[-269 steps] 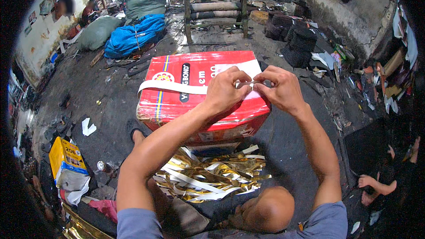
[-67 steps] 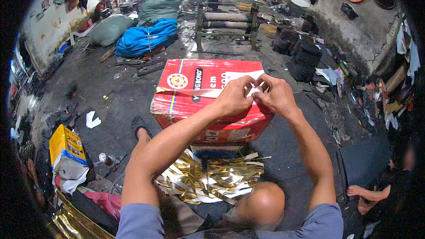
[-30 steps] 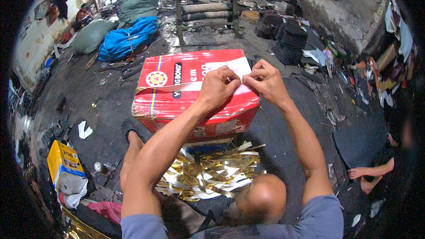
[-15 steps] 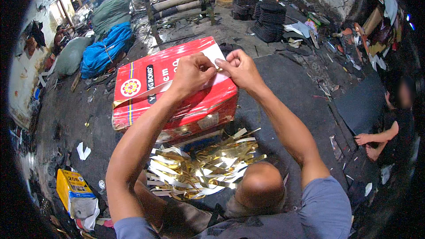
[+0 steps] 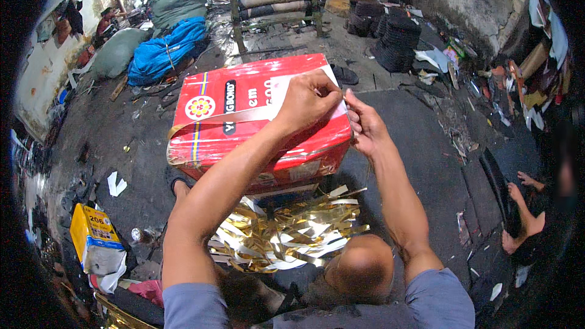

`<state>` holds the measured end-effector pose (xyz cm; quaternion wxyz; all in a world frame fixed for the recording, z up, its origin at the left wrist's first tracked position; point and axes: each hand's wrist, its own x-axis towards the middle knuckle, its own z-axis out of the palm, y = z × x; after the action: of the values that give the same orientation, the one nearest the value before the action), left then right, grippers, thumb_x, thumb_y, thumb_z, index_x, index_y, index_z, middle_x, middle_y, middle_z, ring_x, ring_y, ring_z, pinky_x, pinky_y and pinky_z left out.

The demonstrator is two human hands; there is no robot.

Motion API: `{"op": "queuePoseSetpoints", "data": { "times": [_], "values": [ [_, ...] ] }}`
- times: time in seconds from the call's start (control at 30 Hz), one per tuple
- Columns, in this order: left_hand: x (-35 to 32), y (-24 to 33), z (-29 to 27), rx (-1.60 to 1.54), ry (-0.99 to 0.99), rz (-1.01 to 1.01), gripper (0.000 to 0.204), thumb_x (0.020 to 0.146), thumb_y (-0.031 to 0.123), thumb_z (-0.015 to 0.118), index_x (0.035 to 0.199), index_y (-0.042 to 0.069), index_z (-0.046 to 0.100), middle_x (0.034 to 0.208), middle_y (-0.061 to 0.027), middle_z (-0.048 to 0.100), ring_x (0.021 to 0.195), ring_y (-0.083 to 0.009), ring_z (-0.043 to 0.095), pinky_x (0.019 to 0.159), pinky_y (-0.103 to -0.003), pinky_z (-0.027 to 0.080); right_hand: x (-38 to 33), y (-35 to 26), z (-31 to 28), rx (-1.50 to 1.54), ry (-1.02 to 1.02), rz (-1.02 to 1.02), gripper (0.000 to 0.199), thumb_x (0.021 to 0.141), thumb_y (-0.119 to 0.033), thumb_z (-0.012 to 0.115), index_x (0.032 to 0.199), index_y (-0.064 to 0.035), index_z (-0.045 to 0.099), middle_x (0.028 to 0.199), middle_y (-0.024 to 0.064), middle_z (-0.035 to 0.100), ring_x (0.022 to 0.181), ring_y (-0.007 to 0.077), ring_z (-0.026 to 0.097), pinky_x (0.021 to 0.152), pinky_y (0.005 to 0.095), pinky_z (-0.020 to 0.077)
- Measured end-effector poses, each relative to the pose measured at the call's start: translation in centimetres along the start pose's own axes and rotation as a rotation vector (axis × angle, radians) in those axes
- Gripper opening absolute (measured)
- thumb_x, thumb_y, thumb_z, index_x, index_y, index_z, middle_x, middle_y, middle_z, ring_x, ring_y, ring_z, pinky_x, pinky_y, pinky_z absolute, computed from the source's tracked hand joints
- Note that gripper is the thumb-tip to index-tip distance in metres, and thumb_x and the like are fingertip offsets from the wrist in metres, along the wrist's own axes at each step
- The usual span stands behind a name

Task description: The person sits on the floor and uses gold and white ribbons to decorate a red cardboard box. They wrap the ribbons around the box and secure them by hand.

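A red cardboard box with a round emblem stands on the floor in front of me. A long pale strip lies across its top. My left hand pinches the strip's right end over the box's right edge. My right hand is just beside it, fingers pinched on the same end of the strip. Below the box, between my knees, lies a pile of gold and silver foil strips.
A yellow packet lies at the lower left. Blue and green sacks and a metal frame with rolls stand behind the box. Stacked dark discs sit at the upper right. Another person's bare feet rest at the right.
The view has shifted; the box now sits further right in it. My hands stay pinched together at the strip's end, which now lies at the box's right edge.
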<state>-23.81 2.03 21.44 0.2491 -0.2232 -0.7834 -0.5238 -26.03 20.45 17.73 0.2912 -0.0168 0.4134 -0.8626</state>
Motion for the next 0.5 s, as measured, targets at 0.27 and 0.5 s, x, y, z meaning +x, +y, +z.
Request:
{"op": "queuePoseSetpoints", "data": {
  "times": [0.27,0.5],
  "values": [
    [-0.4,0.7,0.1,0.014,0.016,-0.025,0.012,0.085,0.008,0.069,0.08,-0.003,0.072,0.08,-0.0119,0.069,0.071,-0.0168,0.065,0.067,-0.033,0.053,3.5,-5.5,4.1,-1.496,0.416,-0.547,0.058,0.099,-0.055,0.057,0.082,-0.0015,0.071,0.078,0.0209,0.071,0.075,0.0339,0.071,0.067,0.0471,0.0541],
    [-0.5,0.5,-0.4,0.007,0.007,-0.102,0.01,0.083,0.007,0.072,0.081,-0.002,0.074,0.08,-0.0111,0.072,0.072,-0.0157,0.068,0.068,-0.032,0.055,6.6,-2.3,0.1,-1.268,0.376,-0.585,0.038,0.098,-0.029,0.058,0.085,0.0048,0.07,0.084,0.0283,0.069,0.079,0.0429,0.07,0.073,0.0494,0.0508]
  ]
}}
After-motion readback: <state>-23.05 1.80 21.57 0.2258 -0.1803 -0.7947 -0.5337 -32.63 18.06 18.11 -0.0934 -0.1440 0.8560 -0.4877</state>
